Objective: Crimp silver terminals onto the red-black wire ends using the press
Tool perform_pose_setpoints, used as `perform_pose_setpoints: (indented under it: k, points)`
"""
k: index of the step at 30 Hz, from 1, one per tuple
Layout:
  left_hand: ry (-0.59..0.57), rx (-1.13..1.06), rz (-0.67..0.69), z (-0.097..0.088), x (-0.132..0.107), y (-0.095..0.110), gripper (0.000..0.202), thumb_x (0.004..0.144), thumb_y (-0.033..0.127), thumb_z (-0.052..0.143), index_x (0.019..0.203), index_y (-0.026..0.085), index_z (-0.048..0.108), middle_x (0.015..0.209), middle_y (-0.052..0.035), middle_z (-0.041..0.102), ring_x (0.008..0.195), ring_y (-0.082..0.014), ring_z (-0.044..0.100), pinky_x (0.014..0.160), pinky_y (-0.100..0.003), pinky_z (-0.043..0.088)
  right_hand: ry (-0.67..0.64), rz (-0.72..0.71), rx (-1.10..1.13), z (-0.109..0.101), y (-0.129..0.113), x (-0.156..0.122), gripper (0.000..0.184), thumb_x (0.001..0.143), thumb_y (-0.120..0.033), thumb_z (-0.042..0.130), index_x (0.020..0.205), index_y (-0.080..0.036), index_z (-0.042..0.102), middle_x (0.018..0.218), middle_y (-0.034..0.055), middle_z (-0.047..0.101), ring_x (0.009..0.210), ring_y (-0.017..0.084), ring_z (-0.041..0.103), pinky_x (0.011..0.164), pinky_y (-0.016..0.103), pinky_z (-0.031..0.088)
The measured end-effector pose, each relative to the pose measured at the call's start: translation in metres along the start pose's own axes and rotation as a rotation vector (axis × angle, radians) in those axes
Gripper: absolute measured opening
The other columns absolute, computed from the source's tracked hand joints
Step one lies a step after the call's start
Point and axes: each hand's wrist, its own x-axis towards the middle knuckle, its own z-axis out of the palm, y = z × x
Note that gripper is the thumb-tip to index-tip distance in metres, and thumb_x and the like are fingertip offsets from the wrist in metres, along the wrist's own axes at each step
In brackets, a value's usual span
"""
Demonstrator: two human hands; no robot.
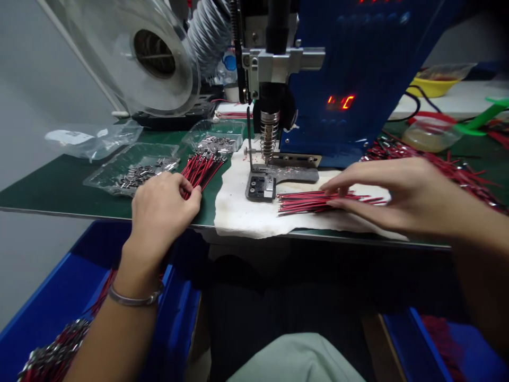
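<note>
My left hand (pixel 165 207) is closed around the near end of a bundle of red and black wires (pixel 203 168), whose far ends lie toward the clear trays. Over the white cloth (pixel 234 212), my right hand (pixel 376 193) has thumb and fingers on either side of a second wire bundle (pixel 302 201), pinching it near its middle. This bundle lies flat, its left ends just right of the small black metal block (pixel 256 190) beneath the machine's spring-loaded head (pixel 269 127). How many wires each hand grips is hidden.
Clear trays (pixel 95 178) with small metal parts stand on the green mat at left, near a plastic bag (pixel 91 140). A blue machine (pixel 338 69) rises behind. More wires (pixel 449 167) lie at right. Blue bins (pixel 51 289) sit below the table edge.
</note>
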Motion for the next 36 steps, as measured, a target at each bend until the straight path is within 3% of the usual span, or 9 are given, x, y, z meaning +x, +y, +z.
perform_pose_setpoints:
  k: [6, 11, 18, 22, 25, 32, 36]
  points:
    - [-0.040, -0.072, -0.022, -0.003, 0.002, 0.002, 0.025, 0.084, 0.042, 0.049, 0.073, 0.021, 0.056, 0.079, -0.0068, 0.064, 0.073, -0.0258, 0.058, 0.064, -0.035, 0.038, -0.339, -0.008, -0.009, 0.004, 0.024, 0.035, 0.019, 0.085, -0.036, 0.057, 0.089, -0.024, 0.072, 0.088, 0.0028, 0.070, 0.073, 0.018, 0.062, 0.066, 0.028, 0.044]
    - [0.052, -0.022, -0.026, -0.010, 0.001, 0.000, 0.031, 0.086, 0.047, 0.049, 0.090, 0.019, 0.061, 0.092, -0.0100, 0.064, 0.085, -0.0296, 0.061, 0.066, -0.037, 0.041, -0.513, 0.025, 0.059, -0.001, 0.030, 0.054, 0.023, 0.079, -0.045, 0.064, 0.083, -0.025, 0.072, 0.074, -0.0006, 0.067, 0.063, 0.014, 0.058, 0.058, 0.025, 0.039]
    - [-0.155, 0.232, -0.025, -0.026, 0.015, 0.003, 0.070, 0.084, 0.071, 0.030, 0.114, 0.015, 0.060, 0.106, -0.0208, 0.063, 0.088, -0.0426, 0.062, 0.067, -0.048, 0.046, -0.499, 0.092, 0.200, 0.002, 0.035, 0.050, 0.035, 0.074, -0.054, 0.067, 0.083, -0.020, 0.069, 0.063, -0.0018, 0.058, 0.056, 0.011, 0.048, 0.052, 0.022, 0.032]
    - [-0.284, 0.361, 0.069, -0.032, 0.031, 0.009, 0.073, 0.080, 0.077, 0.028, 0.084, 0.015, 0.066, 0.083, -0.0194, 0.065, 0.079, -0.0403, 0.063, 0.063, -0.045, 0.046, -0.507, 0.067, 0.179, 0.003, 0.036, 0.044, 0.036, 0.074, -0.055, 0.067, 0.082, -0.020, 0.066, 0.061, -0.0033, 0.052, 0.054, 0.009, 0.044, 0.051, 0.021, 0.030]
    - [-0.313, 0.440, 0.166, -0.032, 0.044, 0.007, 0.072, 0.078, 0.078, 0.028, 0.063, 0.017, 0.062, 0.071, -0.0170, 0.062, 0.075, -0.0379, 0.063, 0.063, -0.043, 0.045, -0.523, 0.045, 0.176, 0.003, 0.035, 0.042, 0.033, 0.076, -0.053, 0.065, 0.083, -0.020, 0.066, 0.063, -0.0032, 0.052, 0.055, 0.009, 0.045, 0.051, 0.021, 0.031]
    - [-0.458, 0.398, 0.215, -0.022, 0.073, -0.010, 0.068, 0.074, 0.079, 0.031, 0.054, 0.019, 0.057, 0.071, -0.0191, 0.062, 0.073, -0.0381, 0.062, 0.064, -0.046, 0.045, -0.513, 0.004, 0.051, -0.008, 0.029, 0.050, 0.023, 0.078, -0.044, 0.065, 0.086, -0.023, 0.067, 0.066, -0.0022, 0.058, 0.056, 0.011, 0.049, 0.052, 0.022, 0.031]
    - [-0.413, 0.336, 0.202, -0.016, 0.078, -0.010, 0.054, 0.071, 0.068, 0.043, 0.057, 0.018, 0.058, 0.073, -0.0191, 0.063, 0.071, -0.0377, 0.061, 0.062, -0.044, 0.044, -0.507, -0.023, -0.038, -0.010, 0.028, 0.054, 0.022, 0.078, -0.045, 0.064, 0.086, -0.024, 0.066, 0.072, -0.0009, 0.062, 0.058, 0.012, 0.051, 0.053, 0.022, 0.031]
